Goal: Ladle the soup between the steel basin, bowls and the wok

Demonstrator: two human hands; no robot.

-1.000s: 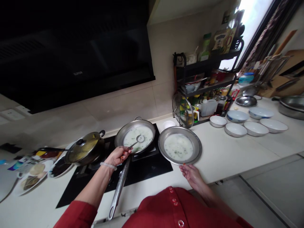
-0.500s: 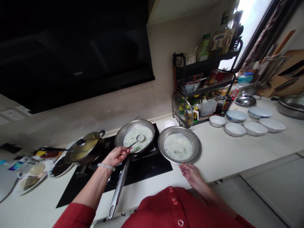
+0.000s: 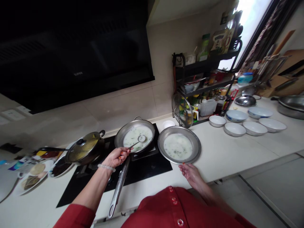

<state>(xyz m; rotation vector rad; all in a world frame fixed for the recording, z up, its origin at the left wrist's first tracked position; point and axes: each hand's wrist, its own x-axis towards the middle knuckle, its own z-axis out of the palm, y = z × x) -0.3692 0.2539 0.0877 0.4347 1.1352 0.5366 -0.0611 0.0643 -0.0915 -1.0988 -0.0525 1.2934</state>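
My left hand (image 3: pixel 117 156) is closed round the handle of a metal ladle (image 3: pixel 142 138), whose bowl rests in the white soup with green bits inside the steel pan (image 3: pixel 121 132) on the stove. The pan's long handle points toward me, beneath my left hand. On the counter to the right sits a wide steel basin (image 3: pixel 197 146) of similar white soup. My right hand (image 3: pixel 190 173) grips the basin's near rim with its fingertips.
A lidded pot (image 3: pixel 84 150) stands on the left burner, beside plates of food. Behind the basin a glass lid (image 3: pixel 182 110) leans against a black shelf rack (image 3: pixel 205 88). Several white bowls (image 3: pixel 255 128) stand at the right, near a large pan (image 3: pixel 292 106).
The ladle's bowl has shifted slightly to the right in the pan. Green bits in the basin's soup are spread differently. My hands have hardly moved.
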